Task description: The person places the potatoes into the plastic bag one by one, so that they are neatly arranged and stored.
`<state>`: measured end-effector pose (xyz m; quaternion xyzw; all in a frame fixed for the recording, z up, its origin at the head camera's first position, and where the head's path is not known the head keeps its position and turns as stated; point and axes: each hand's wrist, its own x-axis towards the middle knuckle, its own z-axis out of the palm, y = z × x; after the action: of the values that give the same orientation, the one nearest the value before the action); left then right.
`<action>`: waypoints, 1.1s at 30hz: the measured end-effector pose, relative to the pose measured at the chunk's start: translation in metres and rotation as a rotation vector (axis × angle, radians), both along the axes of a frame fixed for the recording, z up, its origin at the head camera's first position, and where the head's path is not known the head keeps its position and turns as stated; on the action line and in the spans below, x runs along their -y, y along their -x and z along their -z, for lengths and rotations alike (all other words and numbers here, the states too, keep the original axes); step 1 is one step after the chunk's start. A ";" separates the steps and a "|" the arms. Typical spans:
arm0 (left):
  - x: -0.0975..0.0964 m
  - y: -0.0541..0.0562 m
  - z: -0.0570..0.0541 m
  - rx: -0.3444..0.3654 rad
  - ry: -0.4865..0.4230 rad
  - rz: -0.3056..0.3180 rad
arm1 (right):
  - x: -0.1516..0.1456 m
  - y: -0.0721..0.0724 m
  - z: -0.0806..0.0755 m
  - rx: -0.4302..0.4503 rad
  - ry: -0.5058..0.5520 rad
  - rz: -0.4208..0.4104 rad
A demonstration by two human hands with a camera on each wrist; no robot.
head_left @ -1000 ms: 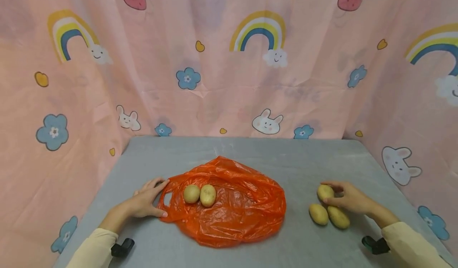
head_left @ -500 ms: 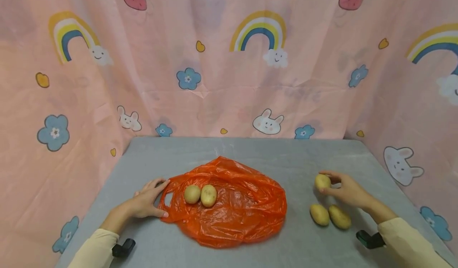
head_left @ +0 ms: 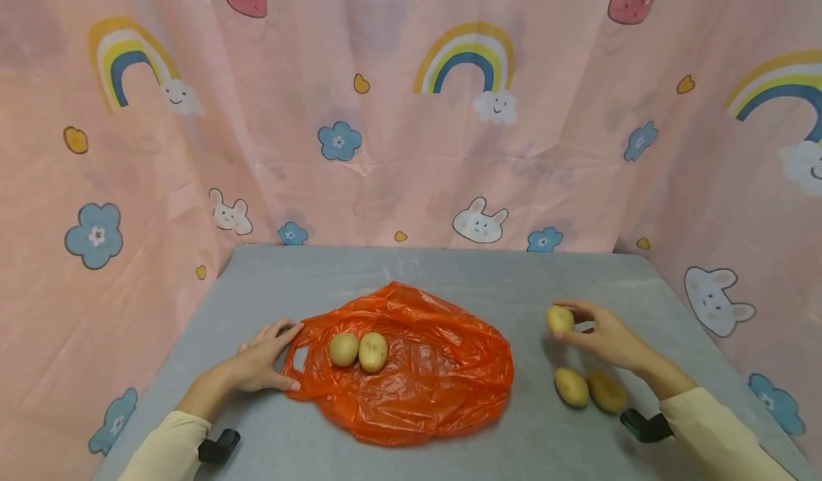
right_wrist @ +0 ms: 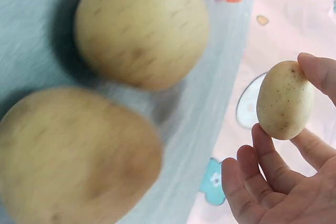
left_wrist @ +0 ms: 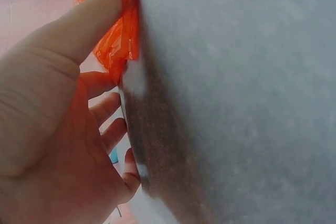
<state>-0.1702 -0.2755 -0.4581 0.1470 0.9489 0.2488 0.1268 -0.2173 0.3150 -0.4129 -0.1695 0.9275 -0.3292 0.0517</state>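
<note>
An orange plastic bag (head_left: 417, 402) lies spread on the grey table, with two potatoes (head_left: 373, 352) side by side on its left part. My left hand (head_left: 260, 363) rests at the bag's left end, thumb and index finger spread and touching the handle edges. In the left wrist view the thumb (left_wrist: 86, 24) lies against the orange plastic. My right hand (head_left: 606, 335) pinches a potato (head_left: 560, 320) between thumb and fingertips, raised above the table; the right wrist view shows this potato (right_wrist: 285, 99) from below. Two more potatoes (head_left: 571, 387) lie together under the right hand.
The grey table (head_left: 449, 267) ends at a pink printed curtain (head_left: 398, 181) at the back and both sides. A black wrist mount (head_left: 220, 447) sits under the left sleeve, and a similar mount (head_left: 645, 425) under the right one.
My right hand has lifted one potato from beside the other two and carried it up and to the left, towards the bag. The left hand and the bag stay where they were.
</note>
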 end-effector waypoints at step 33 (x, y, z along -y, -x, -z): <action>0.001 0.003 0.002 0.028 0.029 -0.019 | 0.100 -0.009 -0.027 0.008 0.203 -0.094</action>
<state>-0.1731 -0.2763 -0.4600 0.1328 0.9518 0.2384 0.1398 -0.2083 0.2153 -0.3861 -0.2157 0.8803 -0.4192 0.0535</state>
